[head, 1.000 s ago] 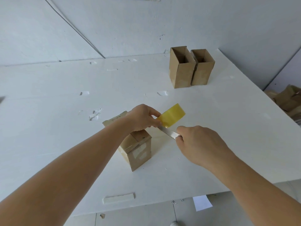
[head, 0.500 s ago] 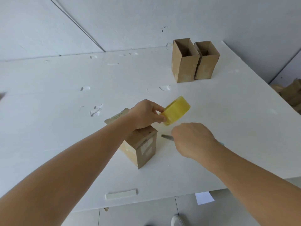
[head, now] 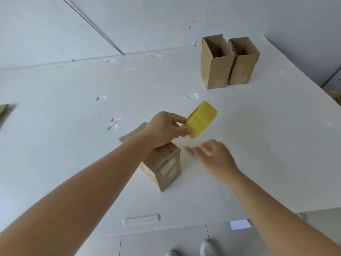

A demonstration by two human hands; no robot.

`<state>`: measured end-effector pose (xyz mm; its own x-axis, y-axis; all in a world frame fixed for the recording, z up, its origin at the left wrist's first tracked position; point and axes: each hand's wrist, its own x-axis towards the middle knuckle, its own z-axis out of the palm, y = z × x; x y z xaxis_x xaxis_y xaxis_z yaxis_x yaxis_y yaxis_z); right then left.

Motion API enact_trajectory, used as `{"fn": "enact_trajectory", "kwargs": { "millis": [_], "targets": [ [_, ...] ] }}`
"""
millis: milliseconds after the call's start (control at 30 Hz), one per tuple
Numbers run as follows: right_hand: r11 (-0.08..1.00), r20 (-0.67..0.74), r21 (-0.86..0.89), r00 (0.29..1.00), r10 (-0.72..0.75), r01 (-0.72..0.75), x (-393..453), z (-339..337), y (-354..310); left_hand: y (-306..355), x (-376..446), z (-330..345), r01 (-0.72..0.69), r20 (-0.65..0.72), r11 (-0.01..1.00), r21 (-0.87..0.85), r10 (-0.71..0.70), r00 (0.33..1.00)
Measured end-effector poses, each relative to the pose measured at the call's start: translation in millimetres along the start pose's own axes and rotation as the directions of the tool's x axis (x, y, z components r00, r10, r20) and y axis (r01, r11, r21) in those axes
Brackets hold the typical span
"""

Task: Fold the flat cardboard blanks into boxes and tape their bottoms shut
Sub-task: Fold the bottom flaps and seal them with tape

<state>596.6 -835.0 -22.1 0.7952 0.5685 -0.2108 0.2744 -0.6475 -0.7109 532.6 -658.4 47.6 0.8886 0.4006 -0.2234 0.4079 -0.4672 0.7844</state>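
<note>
— What moved?
— Your right hand [head: 215,156] let go of the blade [head: 189,149], fingers loose.
— And the left?
— Your left hand [head: 166,129] grips the tape roll [head: 202,120] above the box [head: 164,167].

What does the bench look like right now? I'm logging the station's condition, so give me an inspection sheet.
Surface: white table, dented and scuffed.
Job's things: one cardboard box bottom up near the front, tape patches on its side; two open boxes upright, side by side at the far right; yellow tape roll held above the table; a blade lying flat on the table.
Clutter: white strip at the front edge; cardboard piece at the left edge.
Grippers: left hand pinches the tape roll; right hand open, holding nothing, beside the blade.
Cables: nothing seen.
Surroundings: white wall panels; pale floor; white shoes below.
</note>
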Motion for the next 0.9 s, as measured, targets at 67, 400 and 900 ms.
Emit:
{"fn": "enact_trajectory", "kwargs": {
  "millis": [67, 400, 900],
  "targets": [
    [0.910, 0.182, 0.400, 0.982, 0.042, -0.113, -6, 0, -25, 1, 0, 0, 0.003, -0.012, 1.000, 0.005, -0.003, 1.000],
    [0.530, 0.200, 0.809, 0.967, 0.157, -0.253, -10, 34, -60, -3, 3, 5, 0.003, -0.094, 0.997, -0.078, -0.011, 0.996],
    [0.591, 0.188, 0.768, 0.969, 0.160, -0.247, -13, 35, -62, -15, -62, -13, -0.216, -0.502, 0.865, -0.452, -0.047, 0.863]
  ]
}}
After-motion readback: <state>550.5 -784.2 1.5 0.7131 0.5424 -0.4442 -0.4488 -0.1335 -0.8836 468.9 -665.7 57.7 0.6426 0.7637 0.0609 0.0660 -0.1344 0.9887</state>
